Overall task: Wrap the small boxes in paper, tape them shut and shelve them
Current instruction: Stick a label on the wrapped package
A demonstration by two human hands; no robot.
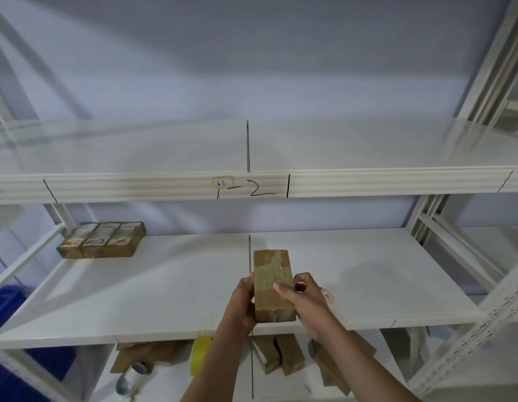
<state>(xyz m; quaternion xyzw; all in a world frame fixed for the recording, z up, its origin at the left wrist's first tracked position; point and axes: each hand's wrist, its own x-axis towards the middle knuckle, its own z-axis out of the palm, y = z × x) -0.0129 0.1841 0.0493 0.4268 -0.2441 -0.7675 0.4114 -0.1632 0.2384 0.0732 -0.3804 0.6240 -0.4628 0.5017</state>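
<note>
Both hands, left hand (pixel 242 303) and right hand (pixel 305 300), clasp the brown paper-wrapped, taped bundle of small boxes (pixel 273 285) from either side, low over the white metal middle shelf (pixel 165 285). This looks like shelving; next it needs lowering and releasing. Whether it already touches the shelf is unclear

White metal shelving (pixel 368 181) fills the view. On the middle shelf board (pixel 165 285), three unwrapped boxes (pixel 102 240) sit side by side at the back left. A black line (pixel 249 250) splits the board down the centre. Just right of it, a brown paper-wrapped bundle (pixel 273 285) rests near the front edge.
</note>
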